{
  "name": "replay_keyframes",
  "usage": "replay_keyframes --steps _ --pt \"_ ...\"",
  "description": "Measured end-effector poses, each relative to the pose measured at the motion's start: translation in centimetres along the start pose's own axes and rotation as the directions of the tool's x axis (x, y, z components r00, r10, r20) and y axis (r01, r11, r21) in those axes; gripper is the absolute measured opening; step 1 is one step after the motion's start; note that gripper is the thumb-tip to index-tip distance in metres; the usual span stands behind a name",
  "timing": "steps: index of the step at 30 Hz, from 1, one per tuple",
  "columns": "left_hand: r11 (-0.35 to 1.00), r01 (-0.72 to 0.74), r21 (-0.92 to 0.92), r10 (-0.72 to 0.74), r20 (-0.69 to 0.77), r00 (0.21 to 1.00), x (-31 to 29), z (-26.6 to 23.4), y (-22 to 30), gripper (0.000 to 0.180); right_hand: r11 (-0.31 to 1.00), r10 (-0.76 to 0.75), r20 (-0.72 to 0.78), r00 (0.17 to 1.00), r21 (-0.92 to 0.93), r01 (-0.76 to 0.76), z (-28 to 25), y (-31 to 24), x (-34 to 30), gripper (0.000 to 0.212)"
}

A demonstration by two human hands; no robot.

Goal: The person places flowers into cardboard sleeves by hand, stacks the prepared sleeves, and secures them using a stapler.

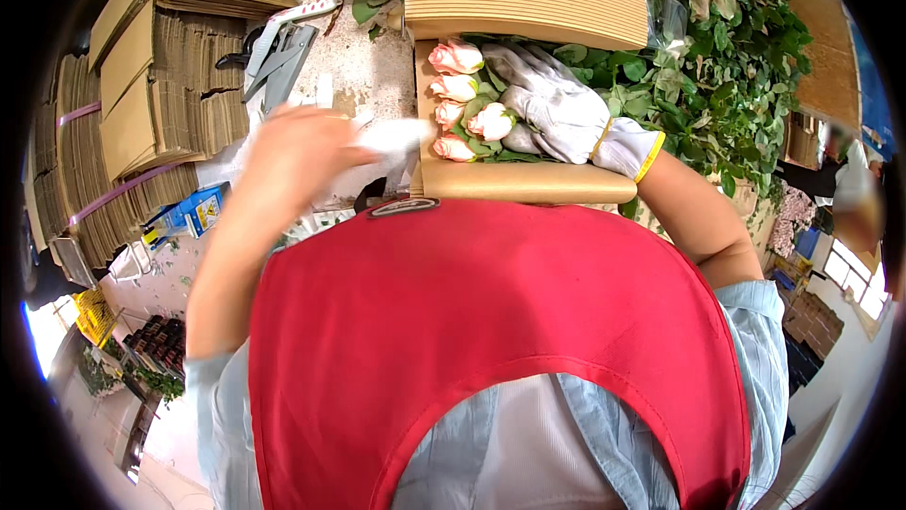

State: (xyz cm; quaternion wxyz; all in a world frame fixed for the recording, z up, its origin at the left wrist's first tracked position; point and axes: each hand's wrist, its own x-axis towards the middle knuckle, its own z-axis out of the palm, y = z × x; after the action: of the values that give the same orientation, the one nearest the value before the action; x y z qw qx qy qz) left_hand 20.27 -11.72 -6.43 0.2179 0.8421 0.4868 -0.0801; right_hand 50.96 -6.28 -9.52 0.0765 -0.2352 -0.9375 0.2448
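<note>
Roses (492,121), pale pink ones, are laid on a brown wrap (528,183) with its near edge curled up. Their leaves (479,146) are partly covered by the gloved right hand (555,100), kinda flat and unclenched. Left hand (297,153) is blurred near a white thing (394,136); gripped or not, can't tell.

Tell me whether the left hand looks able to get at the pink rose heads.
Probably yes: the rose heads face the left hand, with only a blurred white item visible in between.
</note>
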Motion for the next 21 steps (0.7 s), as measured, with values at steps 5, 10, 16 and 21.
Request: replay_keyframes --steps 5,10,16,21 --pt "0.834 -0.119 -0.539 -0.145 -0.422 0.895 3.0 3.5 -0.2 0.030 0.999 -0.019 0.049 0.999 -0.026 0.020 0.0 0.0 0.6 0.035" --pt "0.725 -0.256 -0.639 -0.113 -0.478 0.871 7.2 9.3 3.4 0.046 0.992 0.043 0.350 0.936 -0.122 0.001 -7.3 -1.9 0.6 0.038" --pt "0.647 -0.297 -0.702 -0.090 -0.457 0.885 7.4 9.5 3.0 0.046 0.681 0.692 -0.124 0.711 0.441 -0.585 -16.9 -5.9 -1.7 0.035" --pt "0.677 -0.358 -0.643 -0.037 -0.516 0.856 7.3 10.4 2.9 0.045 0.915 0.395 -0.140 0.908 -0.030 -0.403 -12.8 -5.5 3.5 0.034"
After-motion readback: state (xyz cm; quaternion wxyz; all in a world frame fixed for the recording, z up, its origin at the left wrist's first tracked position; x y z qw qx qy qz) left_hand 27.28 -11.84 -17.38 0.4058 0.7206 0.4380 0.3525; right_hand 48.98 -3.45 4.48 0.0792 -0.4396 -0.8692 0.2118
